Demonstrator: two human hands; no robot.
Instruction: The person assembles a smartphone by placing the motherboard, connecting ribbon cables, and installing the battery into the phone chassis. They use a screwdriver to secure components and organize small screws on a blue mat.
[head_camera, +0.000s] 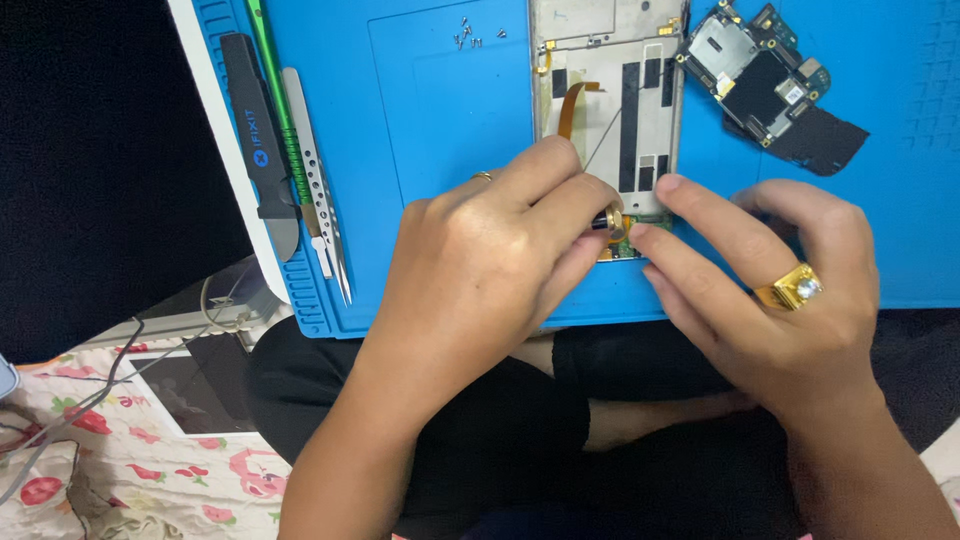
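Observation:
An opened phone frame (610, 100) lies on a blue work mat (440, 120), its inside showing black strips and an orange flex cable. My left hand (490, 250) grips a small dark tool with a gold band (608, 220), its tip at the frame's lower edge by a small green board (628, 245). My right hand (770, 290), wearing a gold ring, rests its fingertips on the same lower edge, steadying it.
A removed circuit board (755, 70) with a black sheet lies at the mat's upper right. Several tiny screws (467, 35) sit near the top. A black pry tool (258, 140), a green stick and metal tweezers (318, 180) lie along the mat's left edge. My legs are below.

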